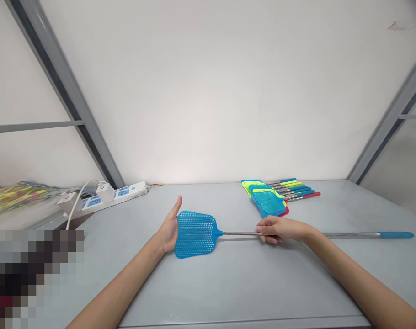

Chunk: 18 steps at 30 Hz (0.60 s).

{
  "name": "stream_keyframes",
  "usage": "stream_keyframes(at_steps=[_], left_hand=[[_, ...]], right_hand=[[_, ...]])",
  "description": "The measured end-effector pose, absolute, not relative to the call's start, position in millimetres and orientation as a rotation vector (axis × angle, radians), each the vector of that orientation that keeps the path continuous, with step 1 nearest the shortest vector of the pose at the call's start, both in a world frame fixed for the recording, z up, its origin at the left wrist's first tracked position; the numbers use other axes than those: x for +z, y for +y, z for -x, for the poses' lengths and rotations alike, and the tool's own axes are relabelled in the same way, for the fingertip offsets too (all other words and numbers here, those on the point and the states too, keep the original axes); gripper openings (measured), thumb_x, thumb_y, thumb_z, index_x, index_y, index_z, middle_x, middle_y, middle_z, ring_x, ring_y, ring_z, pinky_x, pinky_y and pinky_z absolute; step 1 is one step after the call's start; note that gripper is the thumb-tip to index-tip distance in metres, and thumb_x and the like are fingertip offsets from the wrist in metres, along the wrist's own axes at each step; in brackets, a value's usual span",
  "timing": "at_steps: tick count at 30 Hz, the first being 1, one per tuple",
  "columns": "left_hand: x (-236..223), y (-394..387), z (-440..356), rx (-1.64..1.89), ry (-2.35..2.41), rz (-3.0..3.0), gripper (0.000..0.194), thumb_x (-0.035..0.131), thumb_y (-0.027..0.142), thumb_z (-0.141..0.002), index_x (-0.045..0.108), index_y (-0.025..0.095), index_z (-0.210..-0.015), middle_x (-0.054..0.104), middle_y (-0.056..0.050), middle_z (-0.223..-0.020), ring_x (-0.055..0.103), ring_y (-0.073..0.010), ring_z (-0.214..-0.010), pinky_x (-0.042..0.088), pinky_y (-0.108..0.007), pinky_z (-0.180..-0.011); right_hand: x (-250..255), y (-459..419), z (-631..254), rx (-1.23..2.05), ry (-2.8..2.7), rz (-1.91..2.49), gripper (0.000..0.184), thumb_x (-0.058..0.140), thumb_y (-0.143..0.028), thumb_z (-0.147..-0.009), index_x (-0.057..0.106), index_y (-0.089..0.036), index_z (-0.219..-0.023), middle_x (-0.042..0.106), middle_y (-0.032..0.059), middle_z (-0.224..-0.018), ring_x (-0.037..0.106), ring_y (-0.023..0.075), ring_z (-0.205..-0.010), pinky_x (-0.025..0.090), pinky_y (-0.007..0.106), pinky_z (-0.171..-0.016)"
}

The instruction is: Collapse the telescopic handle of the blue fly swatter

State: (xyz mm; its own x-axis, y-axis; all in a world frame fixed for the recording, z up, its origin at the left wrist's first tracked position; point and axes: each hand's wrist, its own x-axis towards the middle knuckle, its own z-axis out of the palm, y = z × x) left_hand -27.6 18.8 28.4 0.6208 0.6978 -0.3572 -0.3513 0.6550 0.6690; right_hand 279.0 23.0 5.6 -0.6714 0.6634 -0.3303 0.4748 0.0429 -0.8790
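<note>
A blue fly swatter (195, 235) with a long extended metal shaft lies lengthwise in front of me, its mesh head to the left and its blue grip to the right. My right hand (275, 229) pinches the shaft near its middle between thumb and fingers. At the outer edge of the head is my left hand (169, 233), open, with the thumb stretched upward. The other left fingers are hidden behind the mesh, and the palm faces the head's edge.
Behind my right hand lies a pile of fly swatters (268, 198) in blue, yellow-green and red, their shafts short. A white power strip (132, 192) with plugged-in adapters sits at the back left of the grey table (228, 292). Colourful items (19, 194) lie farther left. A blurred patch covers the lower left.
</note>
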Motion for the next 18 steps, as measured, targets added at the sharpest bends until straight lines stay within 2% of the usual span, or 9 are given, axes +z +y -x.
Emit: stream_keyframes(at_steps=[6, 18], left_hand=[[27.7, 18.7, 27.7, 0.615, 0.684, -0.606, 0.08, 0.032, 0.074, -0.062, 0.063, 0.003, -0.083, 0.064, -0.018, -0.089, 0.054, -0.0338, -0.094, 0.034, -0.044, -0.088], [19.7, 25.0, 33.3, 0.51, 0.52, -0.546, 0.073, 0.035, 0.063, -0.071, 0.062, -0.002, -0.09, 0.063, -0.021, -0.091, 0.053, -0.0338, -0.094, 0.024, -0.045, -0.095]], right_hand=[[6.7, 23.1, -278.4, 1.707, -2.142, 1.163, 0.038, 0.037, -0.044, -0.081, 0.053, -0.012, -0.07, 0.041, -0.0021, -0.053, 0.032, 0.006, -0.045, 0.026, 0.021, -0.045], [9.7, 22.7, -279.5, 1.687, -2.159, 1.152, 0.037, 0.038, -0.045, -0.081, 0.052, -0.012, -0.069, 0.041, -0.0023, -0.054, 0.032, 0.0058, -0.045, 0.026, 0.021, -0.045]])
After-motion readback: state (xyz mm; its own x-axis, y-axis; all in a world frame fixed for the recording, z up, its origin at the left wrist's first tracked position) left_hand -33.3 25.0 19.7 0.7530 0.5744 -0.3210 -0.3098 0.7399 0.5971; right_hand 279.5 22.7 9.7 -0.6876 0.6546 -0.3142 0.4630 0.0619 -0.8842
